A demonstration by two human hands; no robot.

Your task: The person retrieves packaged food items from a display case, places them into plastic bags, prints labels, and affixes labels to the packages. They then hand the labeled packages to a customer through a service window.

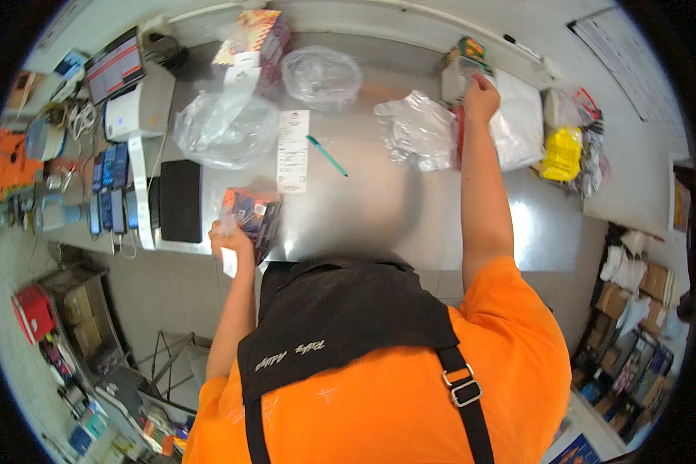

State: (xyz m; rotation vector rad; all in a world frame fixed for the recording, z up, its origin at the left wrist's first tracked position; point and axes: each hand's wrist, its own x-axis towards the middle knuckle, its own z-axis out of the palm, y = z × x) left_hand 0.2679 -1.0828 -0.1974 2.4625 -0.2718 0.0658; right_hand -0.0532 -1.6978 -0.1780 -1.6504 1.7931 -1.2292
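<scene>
My left hand (233,240) is closed at the left edge of an orange and dark printed package (254,207), close to the table's front edge. Crumpled clear plastic shows at its fingers, and a small white slip (229,263) hangs below them. Far to the right, my right hand (481,97) is raised in a pinch beside a whitish box (453,77); what its fingertips hold is too small to make out. Between the hands lie a long printed receipt (293,151), a green pen (327,155) and some clear plastic gloves or bags (419,127).
Clear plastic bags (228,131) and a patterned box (267,39) stand at the back. A label printer (138,104), monitor (116,66), black pad (181,201) and several phones fill the left. White bags (516,120) and a yellow package (562,153) lie right.
</scene>
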